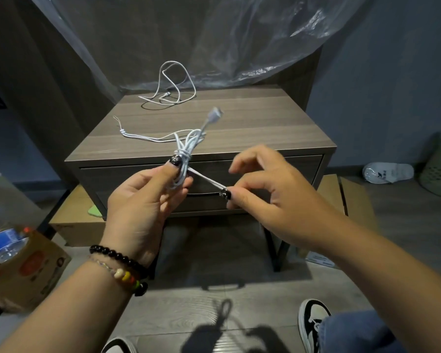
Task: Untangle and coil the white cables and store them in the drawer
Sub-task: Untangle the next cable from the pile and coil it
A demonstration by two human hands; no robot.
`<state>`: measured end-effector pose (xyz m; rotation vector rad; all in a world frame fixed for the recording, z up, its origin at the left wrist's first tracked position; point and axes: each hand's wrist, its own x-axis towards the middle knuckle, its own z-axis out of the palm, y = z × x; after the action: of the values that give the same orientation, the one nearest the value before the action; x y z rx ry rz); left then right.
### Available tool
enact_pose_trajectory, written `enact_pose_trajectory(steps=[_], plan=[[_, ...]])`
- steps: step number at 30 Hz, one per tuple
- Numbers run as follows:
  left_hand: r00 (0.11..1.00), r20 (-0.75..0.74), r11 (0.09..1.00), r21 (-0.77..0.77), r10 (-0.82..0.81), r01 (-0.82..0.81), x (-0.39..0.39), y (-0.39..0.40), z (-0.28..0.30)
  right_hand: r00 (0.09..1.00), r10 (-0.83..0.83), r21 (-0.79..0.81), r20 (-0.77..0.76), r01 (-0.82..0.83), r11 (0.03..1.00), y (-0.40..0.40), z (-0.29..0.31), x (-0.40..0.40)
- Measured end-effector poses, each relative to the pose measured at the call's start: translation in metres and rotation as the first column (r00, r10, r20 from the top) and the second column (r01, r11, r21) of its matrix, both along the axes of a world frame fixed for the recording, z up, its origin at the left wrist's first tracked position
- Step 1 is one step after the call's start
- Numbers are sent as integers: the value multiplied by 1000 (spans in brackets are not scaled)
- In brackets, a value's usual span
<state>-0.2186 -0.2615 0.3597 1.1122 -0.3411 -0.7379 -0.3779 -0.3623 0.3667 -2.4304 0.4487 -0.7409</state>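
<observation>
My left hand [143, 197] grips the bundled white cable [186, 154] in front of the nightstand [239, 123], above its closed drawer [278, 166]. My right hand [273, 197] pinches its free end. A second cable [173, 85] lies on the nightstand's top, towards the back.

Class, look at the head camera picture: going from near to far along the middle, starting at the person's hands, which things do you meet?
Left hand gripping the bundled white cable → closed drawer → thin cord on the nightstand top → loose white cable → plastic sheet.
</observation>
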Motion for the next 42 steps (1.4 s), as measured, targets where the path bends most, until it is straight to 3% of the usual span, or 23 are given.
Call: enact_pose_trajectory(steps=[2, 3, 6, 8, 13, 17, 19, 22, 27, 31, 34, 37, 42], plan=[[987, 159, 999, 40, 9, -16, -2, 0, 1, 990, 28, -191, 136, -1, 982, 2, 1, -1], [957, 289, 997, 63, 22, -42, -2, 1, 0, 980, 67, -207, 187, -27, 978, 4, 1, -2], [702, 711, 993, 55, 34, -104, -7, 2, -4, 954, 131, -51, 271, -122, 991, 8, 3, -4], [599, 800, 995, 34, 32, -98, -9, 2, -8, 948, 114, 50, 297, -135, 990, 7, 3, -5], [486, 874, 990, 59, 10, -126, -6, 1, -14, 942, 23, 333, 335, -142, 932, -1, 1, -4], [409, 912, 990, 82, -29, -114, -3, 1, -13, 931, 50, 414, 361, -208, 886, -1, -1, -2], [365, 928, 989, 110, -66, -100, -2, 2, -12, 944, 58, 333, 324, -171, 927, 0, 0, -3], [313, 935, 982, 184, -166, -31, -4, 4, -13, 960, -14, 75, 280, -7, 997, 2, -4, -2], [199, 954, 974, 226, -224, 13, -4, 5, -16, 953, -90, 122, 289, 56, 991, 3, -6, -2], [-98, 979, 982, 185, -181, 30, 1, 5, -16, 946, -70, -65, 317, 95, 993, 2, -8, -3], [-219, 967, 988, 145, -133, 44, 3, 6, -16, 956, -44, -368, 289, 153, 917, -1, -13, -1], [-245, 963, 991, 125, -112, 39, 2, 8, -16, 972, -60, -475, 228, 165, 864, -5, -17, -2], [-184, 979, 995, 93, -87, 24, 3, 10, -15, 982, -92, -287, 164, 136, 948, -7, -16, -4]])
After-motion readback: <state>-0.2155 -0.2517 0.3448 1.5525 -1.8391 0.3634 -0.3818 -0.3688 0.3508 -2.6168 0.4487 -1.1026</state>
